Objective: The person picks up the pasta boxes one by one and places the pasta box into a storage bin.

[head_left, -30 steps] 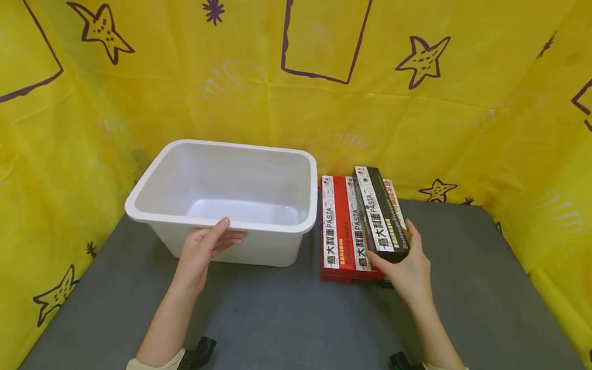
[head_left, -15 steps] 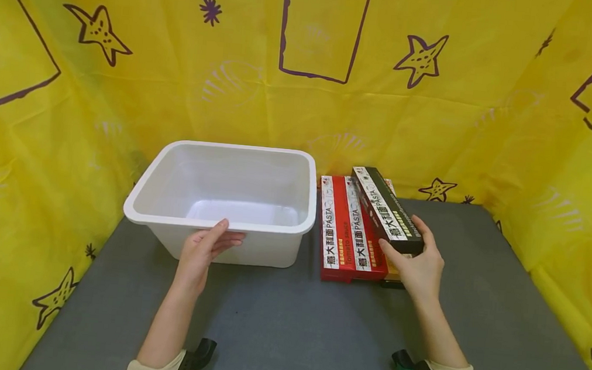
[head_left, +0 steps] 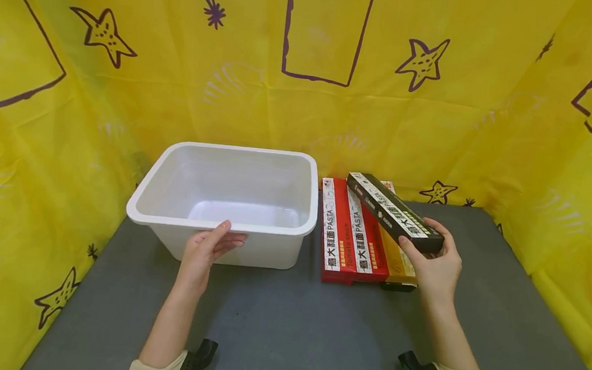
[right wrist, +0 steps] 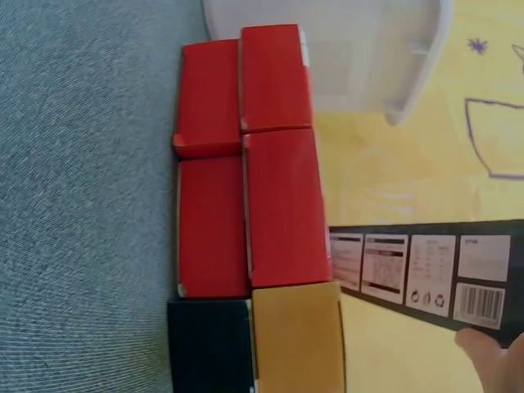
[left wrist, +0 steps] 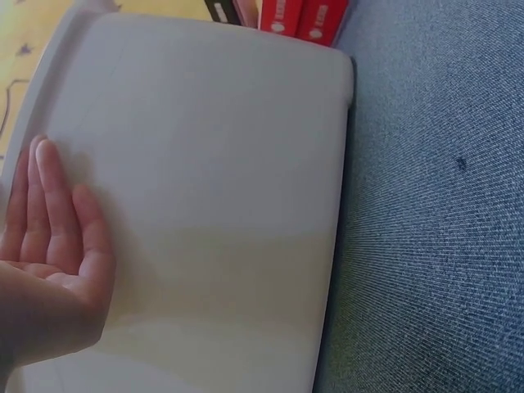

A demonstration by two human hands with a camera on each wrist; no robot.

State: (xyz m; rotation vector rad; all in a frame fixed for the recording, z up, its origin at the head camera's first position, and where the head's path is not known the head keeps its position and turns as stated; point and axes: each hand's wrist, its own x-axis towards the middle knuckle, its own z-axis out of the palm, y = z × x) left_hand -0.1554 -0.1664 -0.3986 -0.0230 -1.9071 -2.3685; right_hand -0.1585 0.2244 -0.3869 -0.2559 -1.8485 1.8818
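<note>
My left hand (head_left: pixel 199 256) holds the front rim of a white plastic tub (head_left: pixel 269 252), thumb on top and fingers below against the outer wall. In the left wrist view, those fingers (left wrist: pixel 59 205) lie straight along the wall. Gripped by its near end in my right hand (head_left: pixel 439 271) is a black pasta box (head_left: pixel 394 211), tilted with this end raised. Its far part lies over the stacked boxes; whether it touches them I cannot tell. Below are red pasta boxes (head_left: pixel 330 235) and a yellow box (head_left: pixel 401 267) resting on another black box (right wrist: pixel 211 344).
The stack stands two layers high, close to the tub's right side. A grey cloth (head_left: pixel 283 331) covers the table. Yellow patterned fabric (head_left: pixel 239 103) hangs behind and on both sides. The visible tub floor (head_left: pixel 243 213) holds nothing.
My right hand has moved right and lifted the near end of the black pasta box, swinging it askew and uncovering more of the yellow box. The left hand stays at the tub rim.
</note>
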